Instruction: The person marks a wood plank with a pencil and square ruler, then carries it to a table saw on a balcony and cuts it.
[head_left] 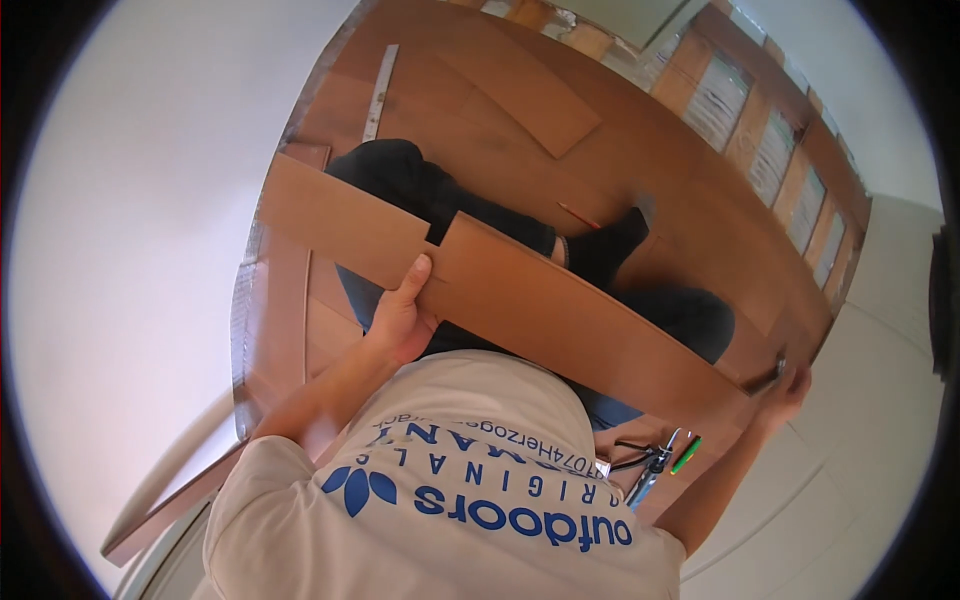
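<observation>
My left hand (405,320) grips a long cardboard strip (560,320) across my lap, thumb on its face just below a rectangular notch in the upper edge. My right hand (785,395) is at the strip's right end, fingers curled by a small dark object (772,372), too small to make out. My dark-clad legs (690,325) are crossed behind the strip, a socked foot (605,250) showing above it. A red pencil (578,214) lies near the foot.
I sit on a brown cardboard surface (660,140). A ruler (380,90) and loose cardboard panel (525,90) lie ahead; slatted cardboard (750,130) borders the back right. Blue-handled tools (650,470) and a green marker (686,452) are beside my right hip. A white wall (130,250) rises left.
</observation>
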